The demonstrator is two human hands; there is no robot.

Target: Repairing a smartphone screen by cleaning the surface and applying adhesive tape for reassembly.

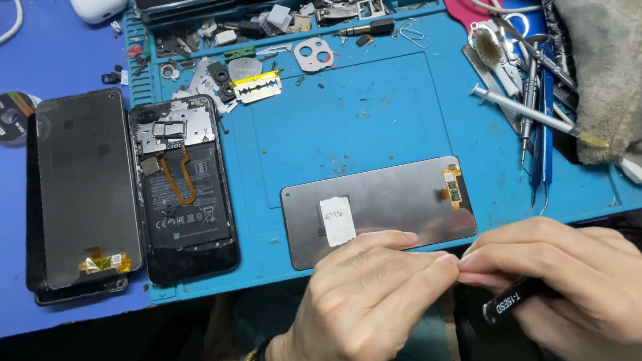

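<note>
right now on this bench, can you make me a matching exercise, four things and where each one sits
Things:
1. opened phone
2. razor blade
3. loose screen
4. grey cloth

Places:
A. top right corner
B. just in front of both hands
C. left edge of the blue mat, battery showing
D. above the opened phone, among small parts

Pairs: 1-C, 2-D, 3-B, 4-A

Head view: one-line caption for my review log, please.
Left hand and right hand, gripping a black tool, meet fingertip to fingertip over a blue repair mat beside a loose phone screen.
</note>
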